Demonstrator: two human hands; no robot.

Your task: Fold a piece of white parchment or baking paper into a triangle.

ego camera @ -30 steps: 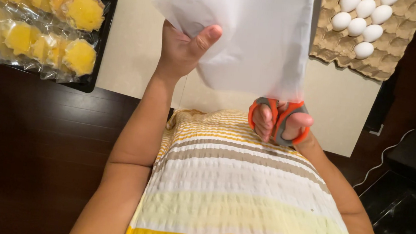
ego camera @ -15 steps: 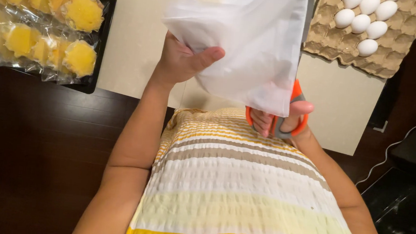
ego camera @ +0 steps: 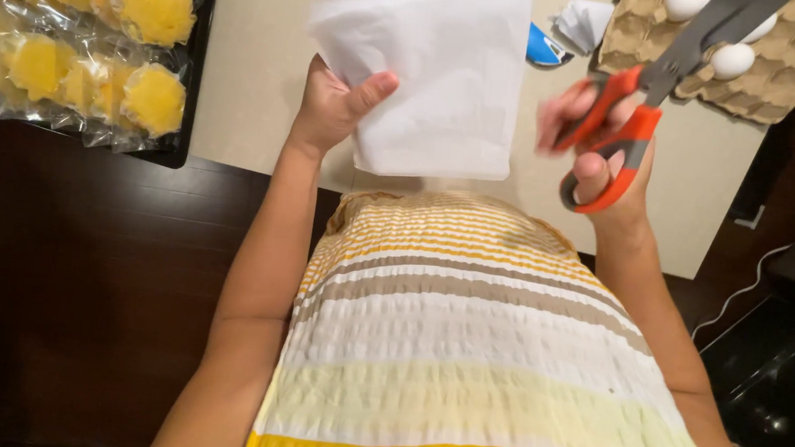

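My left hand grips a white, translucent plastic bag by its left edge and holds it up over the counter. My right hand holds a pair of scissors with orange handles and grey blades. The blades point up and to the right, away from the bag. A gap of bare counter separates the scissors from the bag's right edge. The right hand is a little blurred.
A black tray at the left holds several wrapped yellow pastries. A cardboard egg carton with white eggs sits at the top right. Crumpled white paper and a blue item lie behind the bag on the beige counter.
The scissors have come out from behind the bag and swung to the right. The bag has shifted slightly left and now hangs flatter in my left hand.
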